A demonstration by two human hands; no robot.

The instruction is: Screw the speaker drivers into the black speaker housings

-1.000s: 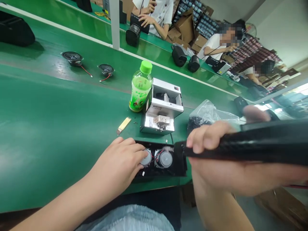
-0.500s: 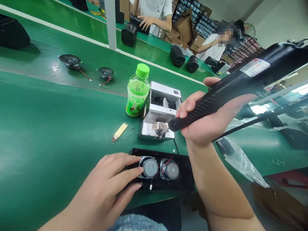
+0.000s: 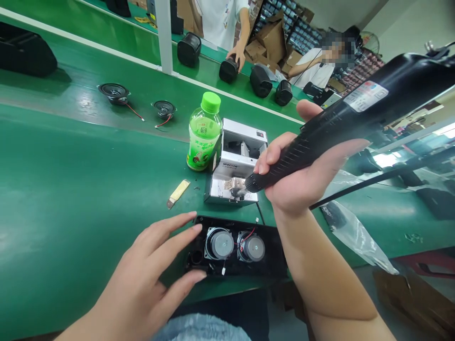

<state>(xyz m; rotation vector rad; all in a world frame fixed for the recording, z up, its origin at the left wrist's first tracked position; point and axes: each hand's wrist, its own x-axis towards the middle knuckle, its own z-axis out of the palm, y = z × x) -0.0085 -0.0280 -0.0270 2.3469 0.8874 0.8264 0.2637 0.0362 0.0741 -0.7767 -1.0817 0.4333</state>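
My right hand [image 3: 302, 166] is wrapped round a black electric screwdriver [image 3: 327, 128], whose tip reaches the front of a screw feeder [image 3: 231, 163] marked WEIXIN. Below the feeder lies a black speaker panel [image 3: 273, 260], back side up. Two round speakers sit in it, the left speaker [image 3: 222, 244] and the right speaker [image 3: 254, 247], with thin wires and small white plugs. At the panel's left end is my left hand [image 3: 156, 265], thumb and fingers spread around that end; whether the fingertips touch it, I cannot tell.
A green-capped bottle [image 3: 203, 135] stands against the feeder. A yellow utility knife [image 3: 178, 193] lies to its lower left. Two loose speakers, one a larger speaker [image 3: 114, 92], rest on the belt [image 3: 81, 102]. Across it, a co-worker's hand [image 3: 239, 54] touches a black box [image 3: 228, 69]. A plastic bag [image 3: 359, 237] lies right.
My left hand has come off the left speaker to the panel's end, fingers wider. The screwdriver tip has shifted down-left onto the feeder's front. Loose speakers moved right; a co-worker's hand reached a box.
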